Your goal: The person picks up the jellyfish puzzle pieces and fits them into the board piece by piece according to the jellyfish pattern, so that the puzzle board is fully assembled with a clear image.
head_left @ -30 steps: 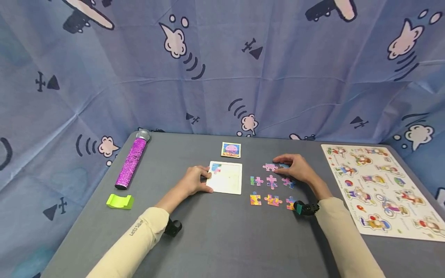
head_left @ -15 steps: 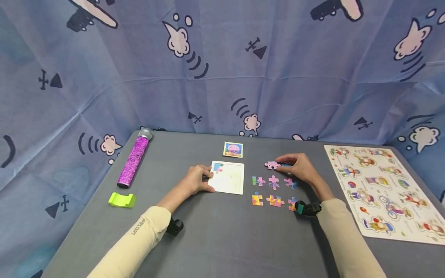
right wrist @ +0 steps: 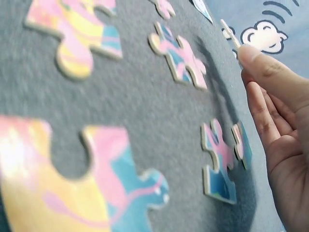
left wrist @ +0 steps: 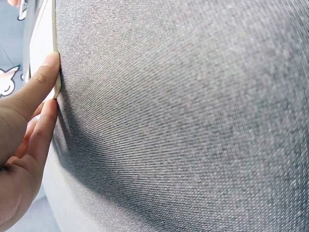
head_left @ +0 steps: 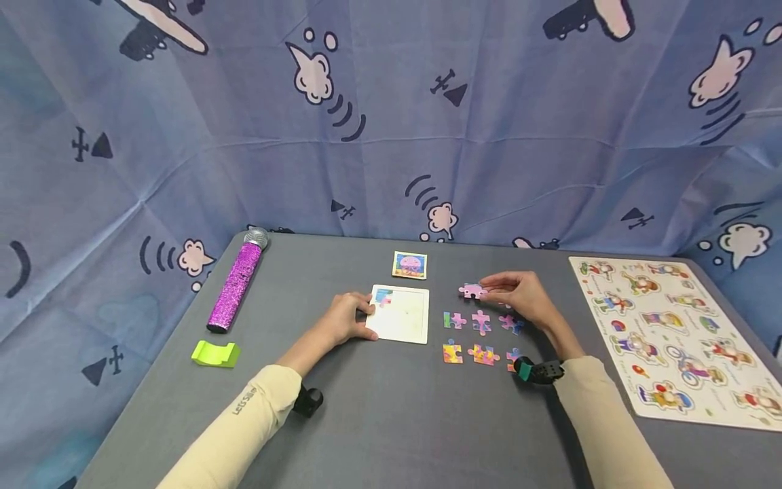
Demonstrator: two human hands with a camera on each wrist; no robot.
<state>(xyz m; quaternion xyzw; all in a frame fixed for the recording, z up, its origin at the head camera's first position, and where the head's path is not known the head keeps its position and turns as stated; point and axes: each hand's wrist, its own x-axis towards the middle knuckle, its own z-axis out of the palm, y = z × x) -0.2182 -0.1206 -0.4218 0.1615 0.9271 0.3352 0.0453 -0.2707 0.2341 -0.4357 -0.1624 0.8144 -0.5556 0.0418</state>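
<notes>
My left hand (head_left: 342, 318) grips the left edge of a white puzzle tray (head_left: 406, 326). In the left wrist view the thumb lies over the tray's corner (left wrist: 44, 38) and the fingers sit at its side. A blue-and-pink piece (head_left: 383, 297) lies in the tray's upper left corner. My right hand (head_left: 519, 293) pinches a pink jigsaw piece (head_left: 471, 291) between thumb and fingertips. Seen edge-on in the right wrist view, that piece (right wrist: 229, 30) is raised off the table. Below the hand lie rows of loose jigsaw pieces, among them a pink one (head_left: 480, 322) and a yellow-pink one (head_left: 483, 354).
A small jellyfish picture card (head_left: 409, 265) lies behind the tray. To the left are a purple glitter microphone (head_left: 235, 285) and a lime-green stand (head_left: 216, 354). A large wooden picture board (head_left: 656, 353) lies on the right. A patterned blue curtain (head_left: 366, 170) hangs behind the table.
The right fingers have lifted the pink jigsaw piece from the back row and moved it slightly left. The left hand stays on the tray.
</notes>
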